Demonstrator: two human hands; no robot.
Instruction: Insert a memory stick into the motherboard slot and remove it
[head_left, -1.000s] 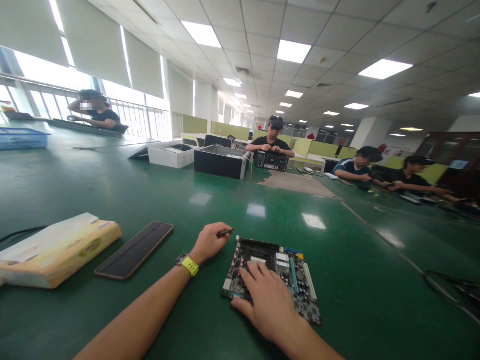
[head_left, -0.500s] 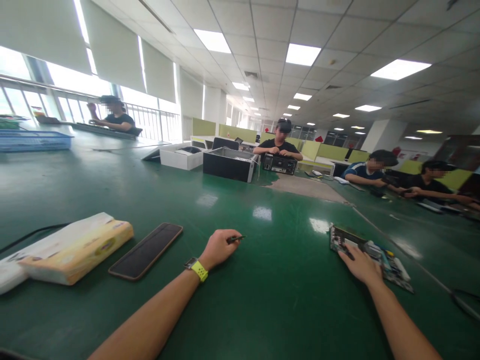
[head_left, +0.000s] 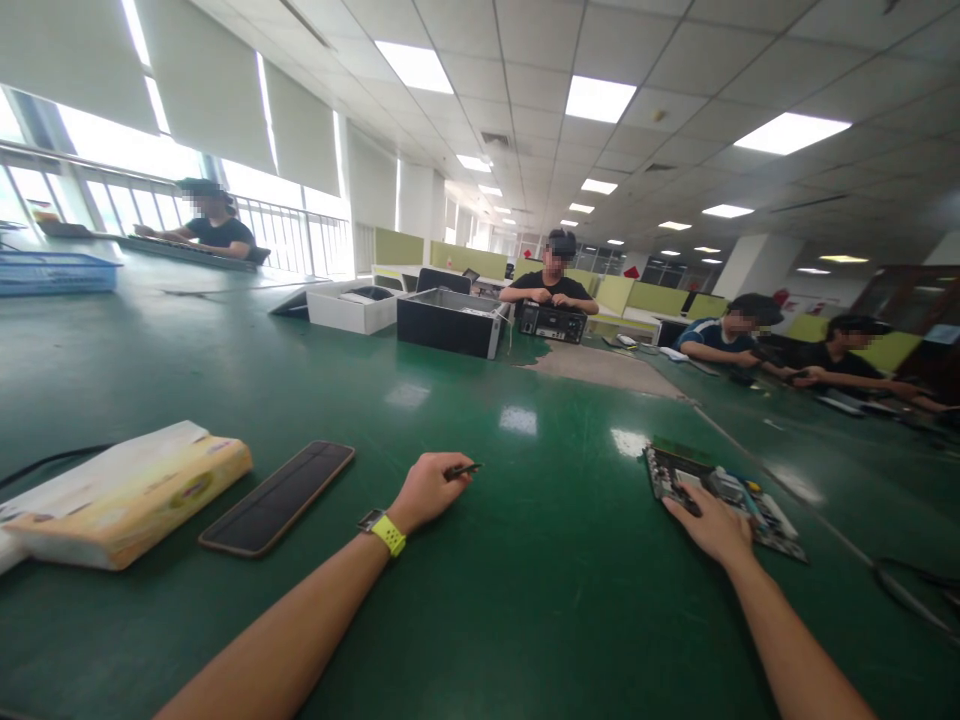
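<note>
Since a sec ago the motherboard has gone from right in front of me, at the centre, out to the right side of the table; my right hand has gone with it, arm now stretched out right. Left hand is sitting about where it was.

Right hand is lying flat w/ fingers spread narrow, pressing on the near-left part of the board, not gripping it. Board is lying flat on the green table, well apart from my left hand, w/ a bare stretch of mat between them.

Left hand is curling closed around a small dark tool, tip poking out to the right past thumb and forefinger; can't tell what kind of tool, too small. Yellow-strap watch is on that wrist.

On the near left a dark phone is lying flat, and just left of it a yellow-and-white packet, the two near but not touching. Far across the table an open black PC case is sitting next to a white box. A person in black is working behind the case; others are sitting far right and far left.
</note>
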